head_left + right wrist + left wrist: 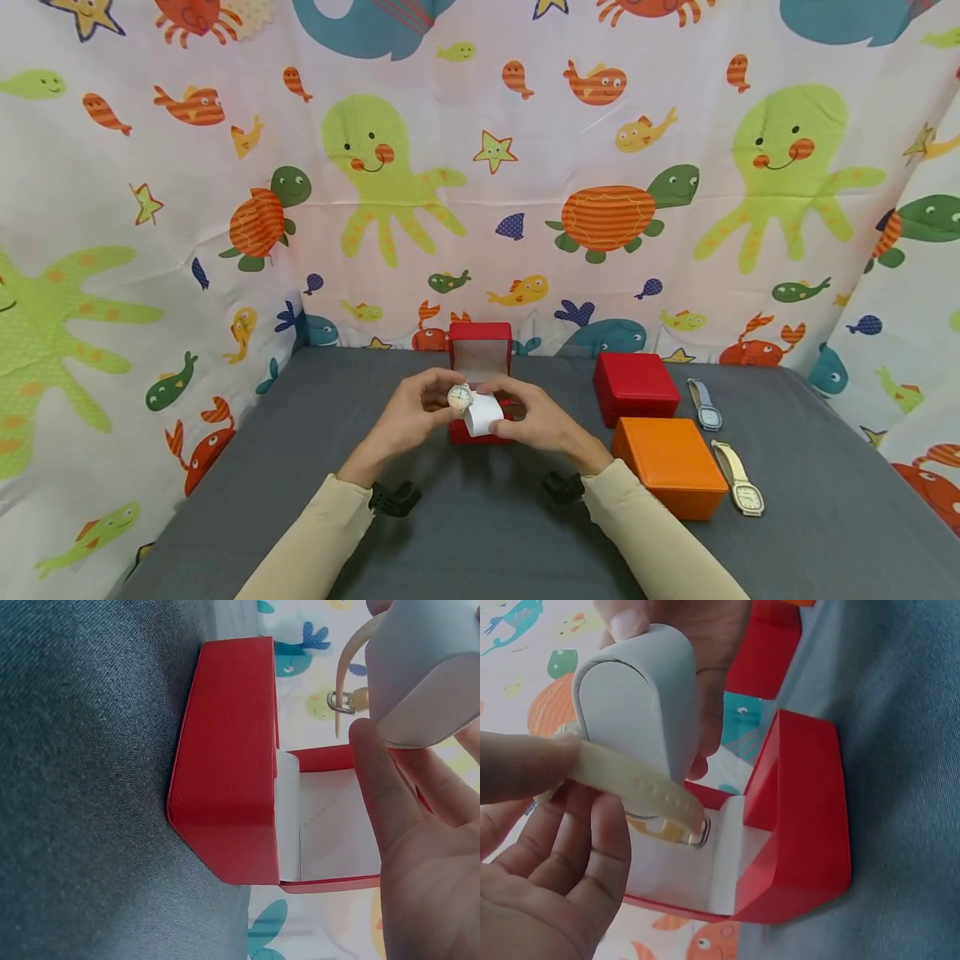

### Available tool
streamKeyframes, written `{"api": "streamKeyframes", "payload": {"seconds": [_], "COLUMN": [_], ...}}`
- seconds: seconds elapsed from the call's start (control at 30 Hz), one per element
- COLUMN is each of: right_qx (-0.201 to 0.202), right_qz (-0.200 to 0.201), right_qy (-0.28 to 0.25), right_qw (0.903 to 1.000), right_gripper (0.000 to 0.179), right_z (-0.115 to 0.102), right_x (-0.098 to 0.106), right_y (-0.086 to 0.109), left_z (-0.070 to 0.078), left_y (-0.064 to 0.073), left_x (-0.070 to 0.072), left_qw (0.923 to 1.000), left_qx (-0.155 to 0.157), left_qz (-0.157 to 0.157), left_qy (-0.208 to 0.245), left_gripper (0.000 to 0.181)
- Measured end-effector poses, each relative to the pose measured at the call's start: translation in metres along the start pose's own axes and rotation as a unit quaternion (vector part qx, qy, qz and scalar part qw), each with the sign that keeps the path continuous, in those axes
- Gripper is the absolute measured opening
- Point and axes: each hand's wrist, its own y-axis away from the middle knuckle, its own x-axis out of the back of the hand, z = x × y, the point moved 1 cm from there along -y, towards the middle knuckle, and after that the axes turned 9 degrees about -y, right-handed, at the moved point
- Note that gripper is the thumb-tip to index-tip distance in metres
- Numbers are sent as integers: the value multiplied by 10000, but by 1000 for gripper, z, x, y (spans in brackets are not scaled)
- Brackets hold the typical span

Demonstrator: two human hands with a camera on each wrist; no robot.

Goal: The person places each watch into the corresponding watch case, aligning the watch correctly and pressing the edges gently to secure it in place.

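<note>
My left hand (414,415) pinches a wristwatch (460,397) with a round pale dial, between thumb and fingers. Its cream strap (634,780) shows holes and a metal buckle (699,832); whether it is fastened I cannot tell. A white watch cushion (483,414) is gripped by my right hand (536,417), right beside the watch. In the left wrist view the strap passes in front of the cushion's flat end. Behind and below both hands stands an open red watch box (481,330), lid raised, pale inside. Its base is partly hidden by the hands.
Right of the hands are a shut red box (636,388) and, nearer, an orange box (670,467) by my right sleeve. Beyond them lie a silver watch with a pale blue strap (705,405) and a cream-gold watch (738,479). A patterned curtain (480,200) borders the grey table (480,550).
</note>
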Motion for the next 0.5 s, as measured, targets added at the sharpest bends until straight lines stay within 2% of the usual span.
{"api": "streamKeyframes", "payload": {"seconds": [0.17, 0.3, 0.37, 0.5], "right_qx": [90, 85, 52, 24], "right_qz": [66, 215, 276, 460], "right_qy": [-167, -214, -208, -165], "right_qw": [9998, 9995, 9994, 9988], "right_gripper": [48, 48, 49, 49], "right_z": [-22, -28, -26, -2], "right_x": [-1, 0, 1, 4], "right_y": [6, 9, 9, 7], "left_z": [3, 2, 2, 2], "left_y": [-1, -3, -4, -4], "left_x": [-2, -5, -6, -8], "left_qw": [9997, 9980, 9971, 9958], "left_qx": [-52, 69, 166, 248], "left_qz": [-129, -249, -281, -264], "left_qy": [222, 570, 694, 840], "left_gripper": [39, 39, 39, 41]}}
